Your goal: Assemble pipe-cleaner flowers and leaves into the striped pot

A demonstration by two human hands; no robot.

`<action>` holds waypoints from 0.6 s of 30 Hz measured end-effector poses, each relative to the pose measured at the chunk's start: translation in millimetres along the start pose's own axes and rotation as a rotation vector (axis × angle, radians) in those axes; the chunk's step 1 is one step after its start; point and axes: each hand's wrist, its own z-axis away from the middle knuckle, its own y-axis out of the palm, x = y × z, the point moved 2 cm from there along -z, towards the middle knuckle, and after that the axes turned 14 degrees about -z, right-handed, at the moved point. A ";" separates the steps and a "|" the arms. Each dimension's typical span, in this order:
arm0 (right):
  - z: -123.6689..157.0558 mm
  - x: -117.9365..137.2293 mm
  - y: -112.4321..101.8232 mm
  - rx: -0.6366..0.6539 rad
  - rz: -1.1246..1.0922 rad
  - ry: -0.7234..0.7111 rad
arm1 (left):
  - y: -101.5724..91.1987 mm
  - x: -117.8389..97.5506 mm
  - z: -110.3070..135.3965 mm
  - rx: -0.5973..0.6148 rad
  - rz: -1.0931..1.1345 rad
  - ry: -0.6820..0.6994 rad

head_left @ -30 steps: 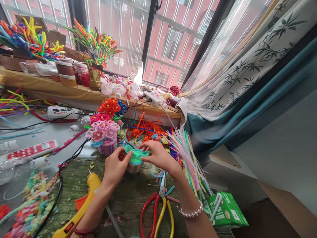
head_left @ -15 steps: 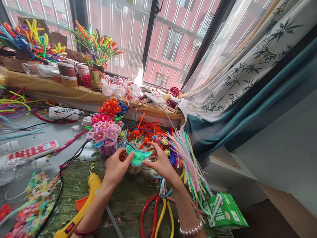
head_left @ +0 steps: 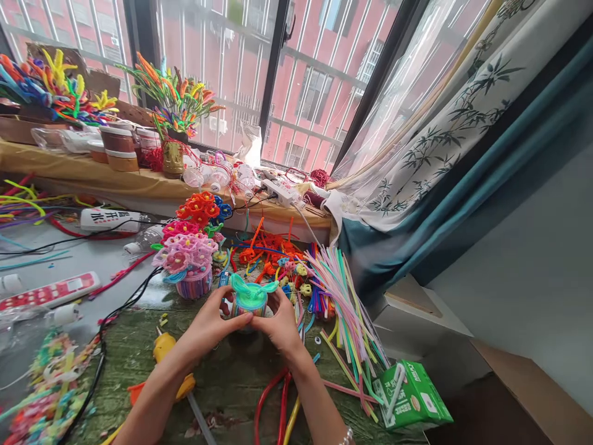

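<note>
Both my hands cup a small striped pot topped with a mint-green pipe-cleaner leaf ring. My left hand wraps its left side with curled fingers. On the opposite side my right hand grips the pot the same way. The pot is held just above the green mossy mat. A finished pot of pink pipe-cleaner flowers stands just behind and left of my left hand.
A yellow glue gun lies under my left forearm, its black cord running left. Red and yellow handled pliers lie under my right wrist. Pastel pipe cleaners fan out to the right; a green carton sits beyond. Orange flowers and clutter behind.
My right hand came down from the leaf ring's edge and closed round the pot's right side. My left hand shifted lower onto the pot. The view tilted slightly.
</note>
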 end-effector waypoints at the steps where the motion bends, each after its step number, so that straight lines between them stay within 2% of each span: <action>1: -0.4 2.7 -0.2 -0.001 -0.051 -0.006 | -0.1 -0.2 0.7 0.004 -0.005 0.011; 5: 0.9 14.2 0.4 -0.011 -0.105 -0.009 | 0.8 -4.6 2.6 0.050 -0.016 0.089; 8: 3.1 20.0 0.3 -0.069 -0.100 -0.015 | 1.9 -13.0 4.2 0.075 -0.028 0.169; 13: 3.9 29.6 -1.2 -0.084 -0.200 -0.051 | 1.6 -23.7 6.8 0.019 -0.099 0.194; 18: 1.6 39.6 -7.9 -0.129 -0.161 -0.089 | 2.6 -28.1 9.8 -0.008 -0.157 0.221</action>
